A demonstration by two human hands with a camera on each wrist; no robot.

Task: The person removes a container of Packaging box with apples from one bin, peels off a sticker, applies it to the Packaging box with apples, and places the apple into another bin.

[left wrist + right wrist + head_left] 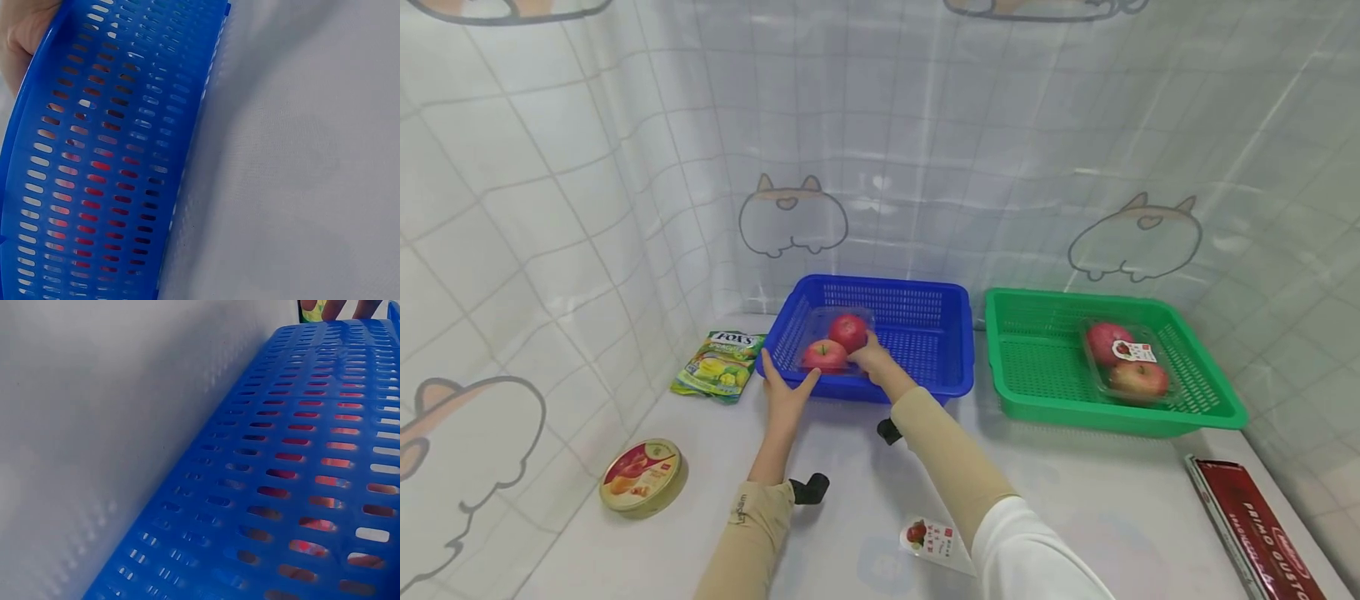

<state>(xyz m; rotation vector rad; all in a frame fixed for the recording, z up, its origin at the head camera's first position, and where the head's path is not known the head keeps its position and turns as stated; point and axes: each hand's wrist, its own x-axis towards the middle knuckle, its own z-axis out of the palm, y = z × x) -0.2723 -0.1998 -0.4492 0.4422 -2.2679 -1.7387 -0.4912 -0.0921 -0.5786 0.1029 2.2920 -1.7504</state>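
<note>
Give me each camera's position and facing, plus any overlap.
Head: above the table, looking forward and down at blue basket, green basket; both forearms, left hand, right hand show.
Left wrist: against the blue basket's slotted wall; a bit of hand, top left.
Right wrist: low along the same wall; fingertips at top.
Shared: blue basket, red showing through slots.

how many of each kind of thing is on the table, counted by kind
apples: 4, two in the blue basket, two in the green basket
baskets: 2, blue and green
round tin: 1
Fox's candy bag: 1
red box: 1
loose label: 1
total: 10
</note>
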